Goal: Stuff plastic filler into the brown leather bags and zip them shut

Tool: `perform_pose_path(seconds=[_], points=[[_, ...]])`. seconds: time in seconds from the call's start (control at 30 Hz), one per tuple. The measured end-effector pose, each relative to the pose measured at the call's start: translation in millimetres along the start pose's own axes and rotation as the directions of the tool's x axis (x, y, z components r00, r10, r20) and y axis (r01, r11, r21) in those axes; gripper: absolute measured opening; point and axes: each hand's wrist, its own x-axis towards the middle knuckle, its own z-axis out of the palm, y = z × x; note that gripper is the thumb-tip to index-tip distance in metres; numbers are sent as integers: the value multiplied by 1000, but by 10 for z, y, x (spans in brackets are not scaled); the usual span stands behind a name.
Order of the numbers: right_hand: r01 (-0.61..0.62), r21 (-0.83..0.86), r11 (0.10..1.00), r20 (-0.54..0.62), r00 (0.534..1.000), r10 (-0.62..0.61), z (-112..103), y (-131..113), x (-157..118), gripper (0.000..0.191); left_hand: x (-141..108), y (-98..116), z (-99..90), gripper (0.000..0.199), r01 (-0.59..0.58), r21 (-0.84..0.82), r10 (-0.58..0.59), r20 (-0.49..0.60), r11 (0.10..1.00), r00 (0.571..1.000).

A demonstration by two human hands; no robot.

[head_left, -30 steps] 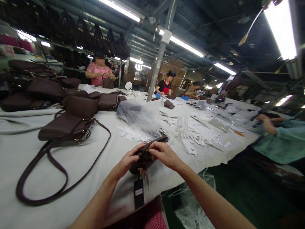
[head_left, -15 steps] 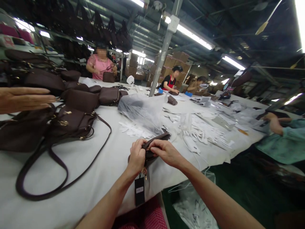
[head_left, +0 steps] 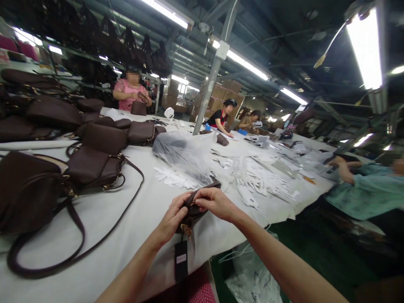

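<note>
A small dark brown bag (head_left: 196, 213) rests near the table's front edge, between my two hands. My left hand (head_left: 174, 213) is closed on its left end. My right hand (head_left: 215, 203) pinches at the top of the bag, by a small gold-coloured metal part; its fingertips are partly hidden. Below the bag hangs a black tag (head_left: 181, 261), beside a gold-coloured charm (head_left: 186, 229). Just beyond the bag, a clear plastic sheet (head_left: 184, 153) lies on the white tabletop (head_left: 126, 227).
Brown bags (head_left: 28, 189) with a looping strap crowd the left side. White paper strips (head_left: 265, 179) lie at the right. A grey post (head_left: 210, 80) rises behind the table. Several people work around it, one in a green top (head_left: 362, 195) at the right.
Another person's hand at the far left has gone from view, and a brown bag there has shifted. My left hand has moved slightly down and left. The view has turned slightly right.
</note>
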Motion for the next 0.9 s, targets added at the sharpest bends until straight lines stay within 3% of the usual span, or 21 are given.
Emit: perform_pose_path(seconds=[0.1, 0.27, 0.43, 0.53, 0.6, 0.67, 0.77, 0.9], points=[[36, -8, 999, 80, 996, -35, -22, -39, -4, 9, -98, -96, 55, 55, -77, 52, 79, -44, 996, 996], [60, -44, 997, 155, 986, -53, 32, -90, 21, 9, -59, -44, 159, 38, -22, 47, 27, -102, 999, 994], [-118, -96, 988, -57, 992, 113, 157, -155, 61, 9, 36, 99, 139, 35, 30, 22, -28, -88, 999, 996], [-133, -273, 953, -172, 981, 87, 103, -183, 19, 23, 93, 121, 112, 38, 43, 15, -41, -111, 999, 993], [-39, -476, 879, -203, 977, -67, -42, -158, -61, 35, 128, 125, 80, 38, 52, 31, -48, -105, 998, 993], [59, -671, 739, -177, 955, -237, -242, -82, -158, 59, 155, 139, 30, 36, 59, 66, -54, -76, 996, 996], [142, -829, 540, -30, 954, -297, -477, 82, -271, 87, 170, 168, -62, 34, 69, 125, -66, -26, 990, 997], [205, -926, 317, 136, 965, -225, -420, 245, -320, 57, 132, 96, -175, 40, 87, 176, -83, -26, 981, 996]])
